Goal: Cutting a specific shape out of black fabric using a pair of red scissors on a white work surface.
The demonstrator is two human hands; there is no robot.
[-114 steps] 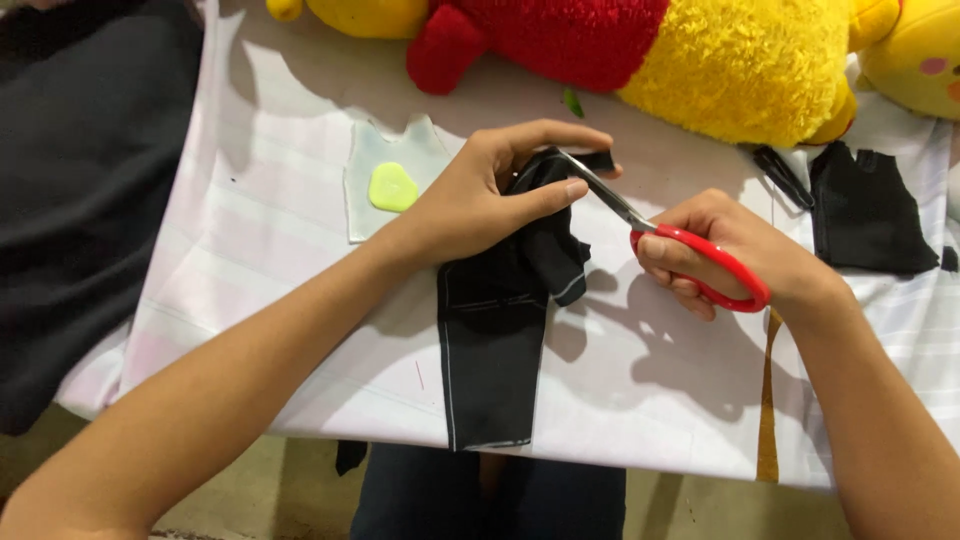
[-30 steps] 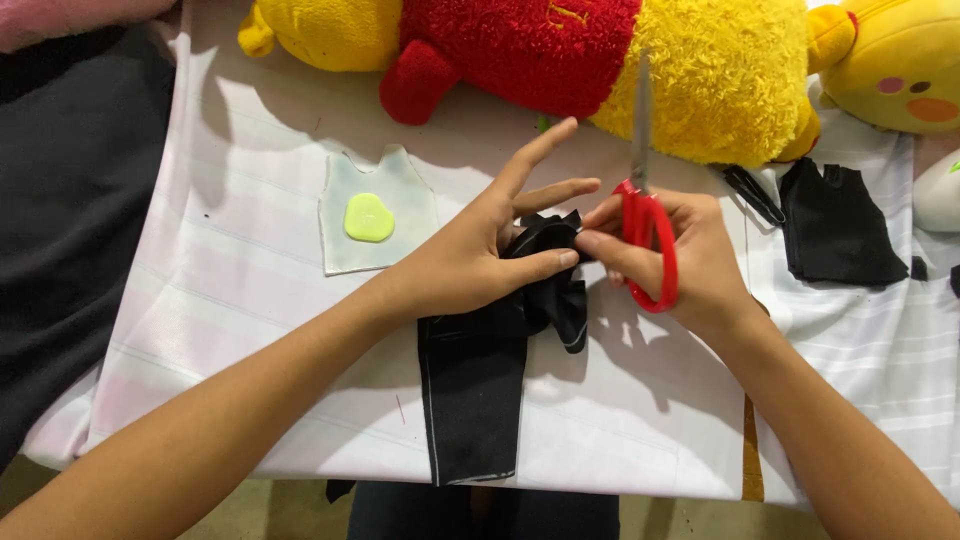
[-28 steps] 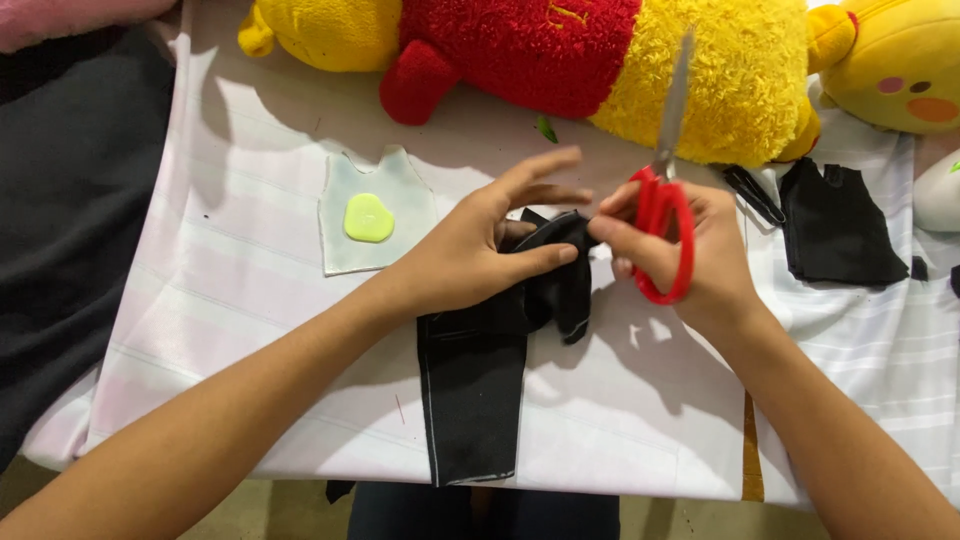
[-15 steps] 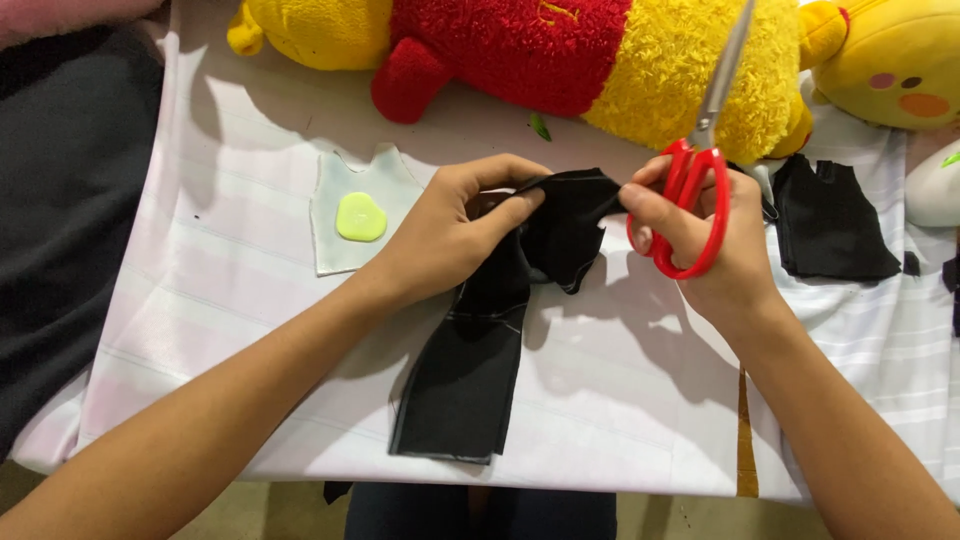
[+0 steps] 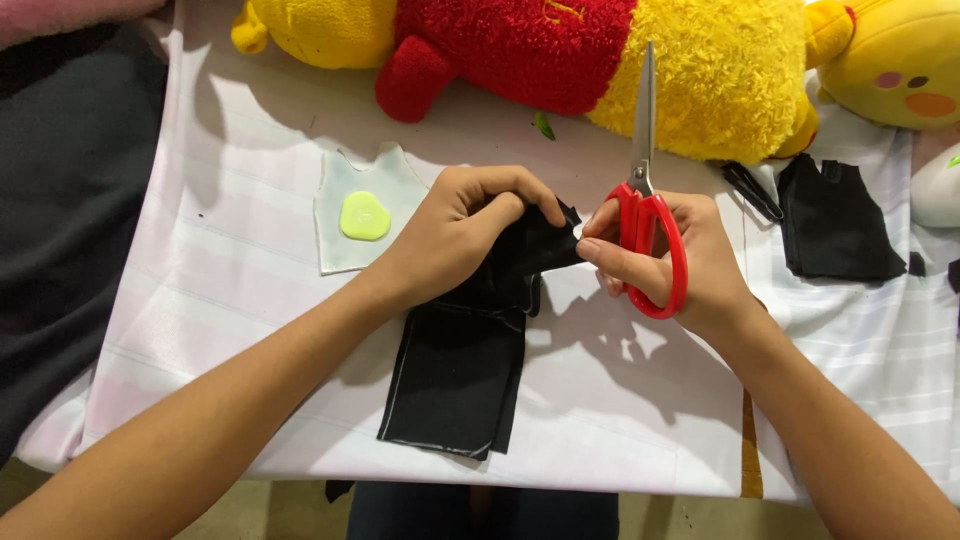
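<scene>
A strip of black fabric (image 5: 455,375) lies on the pale striped cloth, its top end bunched up. My left hand (image 5: 455,235) grips that bunched end with curled fingers. My right hand (image 5: 665,265) carries red-handled scissors (image 5: 645,215) looped on its fingers, the closed blades pointing up and away. Thumb and forefinger of the right hand pinch the right edge of the same bunched fabric.
A pale paper pattern piece with a yellow-green blob of chalk (image 5: 365,215) lies left of my hands. A cut black fabric piece (image 5: 835,220) and a black clip (image 5: 752,190) lie at right. Large yellow and red plush toys (image 5: 560,50) line the far edge. Dark fabric (image 5: 60,200) covers the left.
The scissors were cutting the fabric, then swung upright with blades closed. Both hands turned and pulled the bunched end; the right fingers now pinch its edge.
</scene>
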